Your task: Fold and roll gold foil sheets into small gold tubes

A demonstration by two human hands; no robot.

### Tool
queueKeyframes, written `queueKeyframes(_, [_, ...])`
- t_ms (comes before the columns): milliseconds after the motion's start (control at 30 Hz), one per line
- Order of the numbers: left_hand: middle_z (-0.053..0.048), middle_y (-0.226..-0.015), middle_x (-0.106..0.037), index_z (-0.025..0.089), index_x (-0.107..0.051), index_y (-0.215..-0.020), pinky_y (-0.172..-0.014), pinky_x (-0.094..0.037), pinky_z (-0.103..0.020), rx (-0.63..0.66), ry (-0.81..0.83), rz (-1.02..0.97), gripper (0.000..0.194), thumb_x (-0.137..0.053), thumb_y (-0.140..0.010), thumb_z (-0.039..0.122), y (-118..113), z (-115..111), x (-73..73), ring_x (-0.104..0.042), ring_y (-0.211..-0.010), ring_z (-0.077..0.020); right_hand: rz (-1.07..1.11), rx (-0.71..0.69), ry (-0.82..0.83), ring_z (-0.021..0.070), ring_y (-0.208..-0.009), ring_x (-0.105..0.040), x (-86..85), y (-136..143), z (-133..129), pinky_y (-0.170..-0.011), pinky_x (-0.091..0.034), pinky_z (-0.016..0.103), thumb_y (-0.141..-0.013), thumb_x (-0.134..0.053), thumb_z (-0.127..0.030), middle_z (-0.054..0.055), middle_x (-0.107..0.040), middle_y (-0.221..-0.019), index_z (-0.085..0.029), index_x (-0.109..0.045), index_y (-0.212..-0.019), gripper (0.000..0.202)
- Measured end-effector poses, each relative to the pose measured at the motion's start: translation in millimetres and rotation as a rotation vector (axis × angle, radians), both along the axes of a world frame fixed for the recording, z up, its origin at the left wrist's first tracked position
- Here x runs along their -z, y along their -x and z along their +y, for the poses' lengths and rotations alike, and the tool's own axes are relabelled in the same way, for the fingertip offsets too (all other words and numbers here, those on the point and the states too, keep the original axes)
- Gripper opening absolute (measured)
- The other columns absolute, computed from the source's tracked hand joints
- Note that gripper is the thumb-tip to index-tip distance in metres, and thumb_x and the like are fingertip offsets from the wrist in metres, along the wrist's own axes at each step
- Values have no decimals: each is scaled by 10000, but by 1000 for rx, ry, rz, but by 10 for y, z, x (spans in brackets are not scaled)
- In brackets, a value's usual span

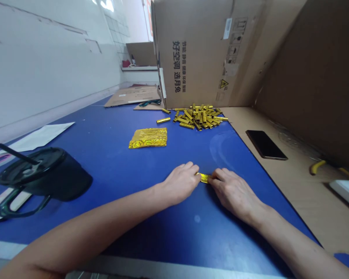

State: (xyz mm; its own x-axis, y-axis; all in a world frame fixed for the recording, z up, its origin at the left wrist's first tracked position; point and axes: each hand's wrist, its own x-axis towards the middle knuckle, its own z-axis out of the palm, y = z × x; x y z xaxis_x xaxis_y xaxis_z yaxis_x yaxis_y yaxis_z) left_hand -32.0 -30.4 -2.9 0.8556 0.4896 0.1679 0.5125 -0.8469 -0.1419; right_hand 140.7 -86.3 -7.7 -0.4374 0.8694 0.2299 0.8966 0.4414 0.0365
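Note:
A small strip of shiny gold foil (204, 178) is stretched between my two hands, low over the blue table (122, 170). My left hand (182, 182) pinches its left end with curled fingers. At the right end, my right hand (235, 190) grips it between thumb and fingers. The ends of the strip are hidden by the fingers. Farther off lies a flat stack of gold foil sheets (148, 138). Behind it, against a cardboard box, is a heap of small gold foil tubes (202, 117), with a few lying loose to its left.
A dark lidded mug with a straw (46, 174) stands at left, beside white paper (40, 137). The large cardboard box (203, 54) walls off the back. On cardboard at right rest a black phone (266, 144) and a white object (347, 193).

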Motion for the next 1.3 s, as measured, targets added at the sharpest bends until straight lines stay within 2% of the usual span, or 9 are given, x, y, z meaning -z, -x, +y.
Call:
queueKeyframes(167, [-58, -804, -504, 134, -581, -822, -668, -386, -280, 15, 21, -2, 234, -353, -858, 175, 21, 1, 11, -432, -768, -167, -58, -9, -2, 141, -670, -460, -46, 15, -13, -644, -360, 275, -813, -398, -114, 44, -536, -759, -180, -613, -782, 227])
queueKeyframes(367, [-37, -814, -509, 156, -586, -842, -703, -385, -244, -9, 119, -116, 220, -375, -860, 214, 84, 37, 81, -444, -789, -138, -63, -17, 2, 131, -635, -468, -48, 12, -18, -612, -367, 263, -796, -409, -91, 44, -543, -745, -172, -592, -706, 220])
queueKeyframes(500, [-37, -793, -509, 156, -577, -806, -669, -364, -268, -31, 54, -102, 208, -381, -853, 202, 81, 10, 77, -443, -764, -150, -36, -26, 2, 129, -634, -468, -30, -6, -15, -591, -366, 255, -802, -395, -89, 40, -538, -738, -175, -584, -707, 229])
queueKeyframes(667, [-40, -811, -519, 161, -549, -932, -634, -334, -300, -18, -35, -46, 182, -401, -829, 180, 22, -29, 34, -458, -761, -175, 36, -11, 4, 137, -689, -472, -4, -11, -2, -617, -377, 248, -822, -374, -110, 41, -521, -756, -185, -591, -823, 230])
queueKeyframes(933, [-57, -751, -522, 132, -544, -743, -610, -303, -313, 61, -113, 14, 159, -401, -814, 138, -13, -15, 12, -476, -723, -178, 7, 17, -58, 139, -660, -460, 21, 37, -1, -569, -367, 236, -816, -391, -115, 46, -529, -736, -173, -598, -801, 216])
queueKeyframes(1167, [-41, -732, -528, 143, -534, -739, -602, -318, -296, 71, -123, -31, 147, -411, -818, 159, -12, 24, 6, -481, -709, -169, -5, 30, -51, 142, -670, -453, 37, 29, 1, -554, -354, 234, -816, -385, -120, 47, -526, -745, -174, -591, -787, 216])
queueKeyframes(1300, [-40, -753, -529, 141, -539, -744, -593, -338, -290, 87, -120, 7, 121, -431, -797, 128, -31, 29, -13, -485, -716, -175, -3, 31, -42, 143, -674, -452, 33, 33, 5, -567, -356, 236, -816, -379, -113, 47, -526, -750, -173, -591, -805, 220])
